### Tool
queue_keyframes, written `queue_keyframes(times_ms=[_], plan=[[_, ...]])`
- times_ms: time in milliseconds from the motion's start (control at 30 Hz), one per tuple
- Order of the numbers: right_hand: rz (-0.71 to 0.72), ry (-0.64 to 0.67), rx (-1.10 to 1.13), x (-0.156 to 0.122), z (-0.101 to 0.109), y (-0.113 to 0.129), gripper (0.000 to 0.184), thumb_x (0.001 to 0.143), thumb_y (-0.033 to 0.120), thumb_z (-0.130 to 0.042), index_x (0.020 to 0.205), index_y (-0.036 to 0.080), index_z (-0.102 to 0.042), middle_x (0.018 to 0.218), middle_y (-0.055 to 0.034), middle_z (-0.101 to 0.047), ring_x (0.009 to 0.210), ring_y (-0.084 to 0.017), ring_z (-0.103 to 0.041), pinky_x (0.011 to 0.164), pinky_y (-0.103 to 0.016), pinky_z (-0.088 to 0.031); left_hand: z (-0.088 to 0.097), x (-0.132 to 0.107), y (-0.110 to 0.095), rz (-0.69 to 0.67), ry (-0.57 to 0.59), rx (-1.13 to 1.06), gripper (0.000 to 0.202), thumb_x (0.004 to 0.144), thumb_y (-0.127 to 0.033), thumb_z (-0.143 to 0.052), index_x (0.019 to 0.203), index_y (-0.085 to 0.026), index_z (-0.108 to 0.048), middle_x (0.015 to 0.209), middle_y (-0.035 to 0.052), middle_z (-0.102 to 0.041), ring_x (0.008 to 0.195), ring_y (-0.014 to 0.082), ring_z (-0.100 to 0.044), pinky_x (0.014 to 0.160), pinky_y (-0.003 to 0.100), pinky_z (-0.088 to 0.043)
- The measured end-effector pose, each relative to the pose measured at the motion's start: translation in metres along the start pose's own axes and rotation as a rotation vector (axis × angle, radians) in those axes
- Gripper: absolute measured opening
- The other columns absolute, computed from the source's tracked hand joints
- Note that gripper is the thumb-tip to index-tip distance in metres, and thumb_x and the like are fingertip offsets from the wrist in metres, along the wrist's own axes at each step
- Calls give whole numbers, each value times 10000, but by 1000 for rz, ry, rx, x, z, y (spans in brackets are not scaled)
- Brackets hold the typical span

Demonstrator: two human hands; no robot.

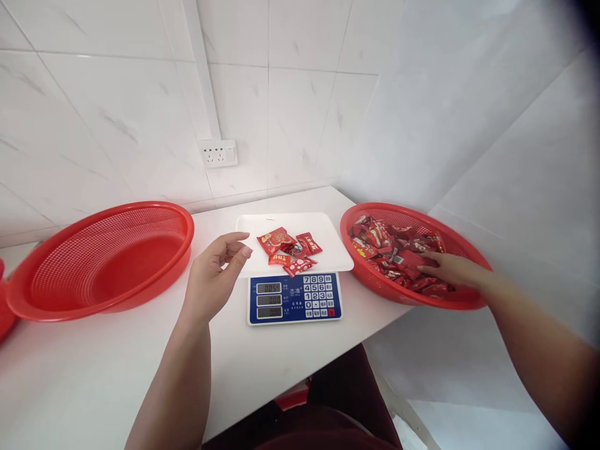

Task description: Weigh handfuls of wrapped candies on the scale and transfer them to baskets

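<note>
A white kitchen scale (295, 300) with a blue keypad panel stands in the middle of the table, and its display reads low digits. On its white tray (250, 265) lie several red wrapped candies (290, 249) in a small heap. My left hand (218, 269) hovers at the tray's left edge, fingers loosely bent, thumb apart, nothing in it. To the right, a red plastic basket (450, 306) holds a pile of red candy packets (389, 250). My right hand (452, 269) reaches into this pile, fingers extended and touching a packet; no firm grip shows.
A second red basket (126, 269), with nothing in it, stands at left. Part of another red basket (5, 309) shows at the far left edge. The white table (225, 375) meets a tiled wall with a power socket (219, 154). The right basket overhangs the table's edge.
</note>
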State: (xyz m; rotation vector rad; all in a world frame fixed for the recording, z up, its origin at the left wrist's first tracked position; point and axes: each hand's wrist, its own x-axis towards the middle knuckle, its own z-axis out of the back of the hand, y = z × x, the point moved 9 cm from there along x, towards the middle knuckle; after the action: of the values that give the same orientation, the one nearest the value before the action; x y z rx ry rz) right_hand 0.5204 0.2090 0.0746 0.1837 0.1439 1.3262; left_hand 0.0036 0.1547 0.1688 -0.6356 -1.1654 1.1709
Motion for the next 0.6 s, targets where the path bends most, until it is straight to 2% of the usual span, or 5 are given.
queue_keyframes(times_ms=[100,300,467,533,600], plan=[[-45,141,9,-4,-7,2,153,731,305,-599,827,236,-695,818,-115,-711,742,-299,-648,683,-378,-463,-1,1,1,-3,8,-1,307,797,-392,-583,1058,-232,-604,831,17,-657,840,169,-636,774,315,-505],[-122,40,411,-15,24,24,139,753,250,-554,867,192,-609,719,-36,-661,626,-191,-612,595,-306,-491,3,4,11,43,-28,77,360,772,-462,-600,1069,-258,-611,828,14,-681,849,193,-646,760,323,-500],[-79,-130,869,-13,39,26,142,755,250,-588,890,209,-591,858,-30,-672,759,-150,-649,769,-294,-527,4,7,22,102,-35,107,428,736,-537,-613,1076,-276,-620,854,9,-700,870,219,-647,789,360,-495],[-35,-71,933,-12,34,29,227,792,260,-559,1014,219,-583,972,-51,-679,852,-155,-658,813,-298,-525,4,7,23,108,-30,129,441,731,-554,-609,1081,-285,-618,860,3,-702,876,223,-647,793,362,-494],[41,68,748,-12,23,39,286,847,269,-499,1118,212,-568,1088,-74,-663,937,-164,-651,829,-291,-520,5,7,24,123,-30,147,452,727,-571,-602,1079,-288,-617,862,3,-703,885,230,-649,793,363,-496]])
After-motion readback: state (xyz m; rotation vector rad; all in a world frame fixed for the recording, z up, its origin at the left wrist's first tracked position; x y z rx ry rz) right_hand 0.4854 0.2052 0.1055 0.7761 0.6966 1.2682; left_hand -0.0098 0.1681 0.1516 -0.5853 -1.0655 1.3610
